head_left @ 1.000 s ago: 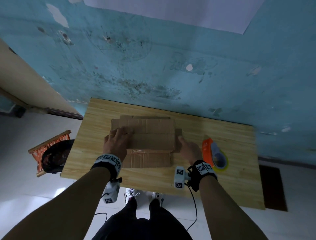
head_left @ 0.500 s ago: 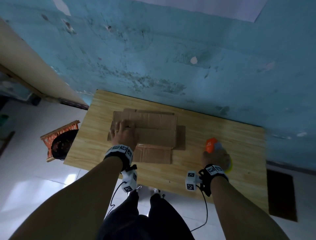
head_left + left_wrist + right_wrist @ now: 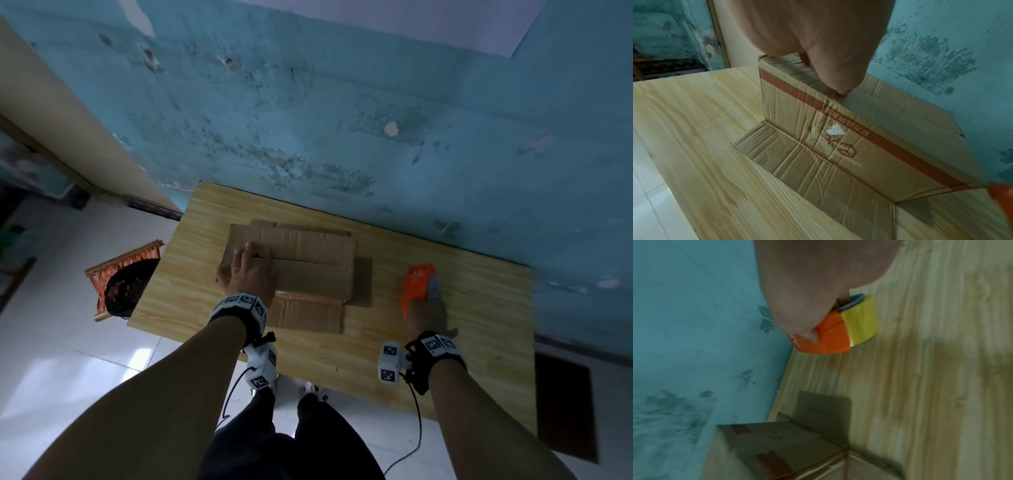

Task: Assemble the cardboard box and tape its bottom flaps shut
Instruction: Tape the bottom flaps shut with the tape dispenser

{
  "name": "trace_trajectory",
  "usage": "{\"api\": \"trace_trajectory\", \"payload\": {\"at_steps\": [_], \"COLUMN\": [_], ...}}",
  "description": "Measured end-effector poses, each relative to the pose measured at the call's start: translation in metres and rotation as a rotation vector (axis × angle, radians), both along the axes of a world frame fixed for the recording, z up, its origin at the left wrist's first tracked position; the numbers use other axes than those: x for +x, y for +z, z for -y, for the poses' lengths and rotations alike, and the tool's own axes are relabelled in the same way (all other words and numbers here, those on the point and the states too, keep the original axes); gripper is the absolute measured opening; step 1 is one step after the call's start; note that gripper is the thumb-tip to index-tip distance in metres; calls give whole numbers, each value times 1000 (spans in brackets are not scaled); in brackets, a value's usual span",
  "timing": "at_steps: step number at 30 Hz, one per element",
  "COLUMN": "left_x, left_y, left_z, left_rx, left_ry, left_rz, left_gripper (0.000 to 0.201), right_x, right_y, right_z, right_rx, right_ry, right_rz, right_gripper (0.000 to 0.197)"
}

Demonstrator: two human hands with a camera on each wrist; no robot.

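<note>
A brown cardboard box (image 3: 308, 270) stands mid-table with its upper flaps folded flat. My left hand (image 3: 250, 274) presses on those flaps at the box's left end, fingers laid flat; in the left wrist view the left hand (image 3: 818, 40) has its thumb on the top edge of the box (image 3: 838, 138). To the right, my right hand (image 3: 426, 311) grips an orange tape dispenser (image 3: 416, 281), clear of the box. The right wrist view shows the right hand (image 3: 807, 280) round the dispenser (image 3: 830, 340), which carries a yellow tape roll (image 3: 861, 321), with the box (image 3: 787, 443) below.
The wooden table (image 3: 479, 308) backs onto a blue wall. The box's lower flaps lie spread on the tabletop at the near side (image 3: 308, 311) and right side (image 3: 363, 281). An orange-framed basket (image 3: 126, 277) sits on the floor to the left, a dark mat (image 3: 565, 404) to the right.
My right hand left the box's right end, went right to the tape dispenser and took hold of it. My left hand stayed pressed on the flaps.
</note>
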State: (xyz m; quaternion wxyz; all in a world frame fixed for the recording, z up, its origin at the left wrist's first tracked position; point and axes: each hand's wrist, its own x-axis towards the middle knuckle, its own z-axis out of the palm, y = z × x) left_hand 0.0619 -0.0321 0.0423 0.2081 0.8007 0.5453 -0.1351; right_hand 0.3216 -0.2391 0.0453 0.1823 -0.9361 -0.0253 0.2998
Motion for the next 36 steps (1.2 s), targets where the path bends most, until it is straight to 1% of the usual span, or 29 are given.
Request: {"api": "trace_trajectory", "payload": {"at_steps": [1,2,3,6,8,11,14,16,18,21,22,24,25,26,29,32,33,34,36], "left_x": [-2,-2,-3,-4,-7,-12,-20,-26,-33,-41,-43,-46,-46,-46,-52,-60,-62,-61,-63], "left_y": [-1,1,2,7,12,19,23,28,28,27,26,24,24,25,19,13,13,12,11], "left_z": [-1,-2,-4,-9,-12,-16,-20,-24,-28,-33,-34,-37,-38,-37,-40,-43,-45,-47,-55], "left_rx": [1,-12,-17,-56,-67,-57,-81,-94,-88,-95,-93,-79,-71,-60,-28,-21,-46,-88,-187], "left_ry": [2,6,11,16,12,14,-25,-45,-55,-54,-58,-63,-65,-70,-64,-32,-16,28,149], "left_rz": [10,-6,2,6,22,48,51,77,110,125,127,133,128,129,216,307,335,341,357], "left_gripper": [56,56,56,57,54,46,50,55,61,67,65,59,58,59,61,52,50,49,44], "right_x": [1,-1,0,-5,-9,-21,-41,-55,-72,-91,-96,-106,-110,-113,-124,-130,-131,-132,-135], "right_y": [0,9,13,46,66,88,106,112,115,104,102,95,94,94,88,80,79,78,76], "right_z": [-8,-16,-26,-54,-75,-104,-128,-142,-154,-170,-174,-180,-183,-184,-190,-198,-200,-201,-205], "right_rx": [78,148,215,442,572,726,820,825,799,743,724,663,641,627,569,509,505,506,501], "right_ry": [-3,-4,-10,-27,5,106,287,404,530,629,646,668,680,692,744,760,759,766,787], "right_rz": [90,136,186,215,241,196,14,-72,-98,-116,-127,-143,-155,-171,-218,-255,-274,-288,-295], "right_gripper": [54,56,54,33,28,34,37,34,30,30,34,50,56,58,54,37,33,33,38]}}
